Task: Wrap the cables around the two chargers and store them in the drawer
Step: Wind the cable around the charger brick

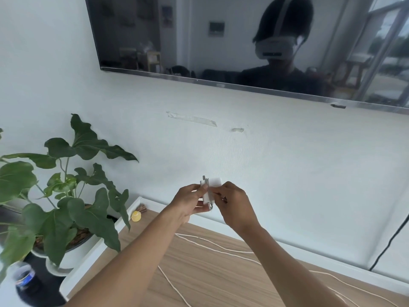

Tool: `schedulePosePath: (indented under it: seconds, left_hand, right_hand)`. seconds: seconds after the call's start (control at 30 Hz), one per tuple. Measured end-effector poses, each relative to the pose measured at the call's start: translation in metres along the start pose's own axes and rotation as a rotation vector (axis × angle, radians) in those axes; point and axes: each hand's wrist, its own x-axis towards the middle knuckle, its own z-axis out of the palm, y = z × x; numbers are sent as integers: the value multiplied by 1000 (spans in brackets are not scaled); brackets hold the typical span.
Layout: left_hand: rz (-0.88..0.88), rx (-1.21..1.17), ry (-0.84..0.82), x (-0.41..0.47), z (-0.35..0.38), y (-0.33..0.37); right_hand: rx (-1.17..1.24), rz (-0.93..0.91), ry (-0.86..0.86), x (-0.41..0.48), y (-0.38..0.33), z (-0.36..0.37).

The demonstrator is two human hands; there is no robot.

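Observation:
A white charger block with metal prongs is held up in front of the wall, above the wooden cabinet top. My left hand grips its left side. My right hand pinches it from the right, where a grey cable end shows between the fingers. A long white cable lies in loose curves across the wood below my forearms. A second charger and the drawer are not in sight.
A large leafy plant in a white pot stands at the left. A small yellow object and a brush sit at the cabinet's back left corner. A wall-mounted TV hangs above. A black cord runs down at the right.

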Motion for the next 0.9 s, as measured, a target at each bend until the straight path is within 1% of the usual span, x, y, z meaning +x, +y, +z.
schedulePosePath:
  seconds: [0.07,0.17,0.37,0.47,0.57,0.67,0.73,0.9]
  left_hand:
    - [-3,-23,5,-1,2,2]
    - [-2,-43,55,1,5,8]
    - [4,65,41,0,9,13]
    - [36,93,77,0,14,12]
    - [86,78,126,1,16,11]
    - [133,64,161,3,16,12]
    - [147,68,111,2,16,14]
    - [143,114,-145,-8,19,14]
  right_hand:
    - [-4,-11,25,-2,3,0]
    - [-1,-40,19,-6,4,2]
    - [14,-53,49,-8,11,3]
    - [50,-40,43,-12,13,4]
    - [195,54,78,-16,13,4]
    - [348,254,86,-23,15,3]
    - [430,360,88,-27,18,3]
    - [405,417,57,-26,27,-1]
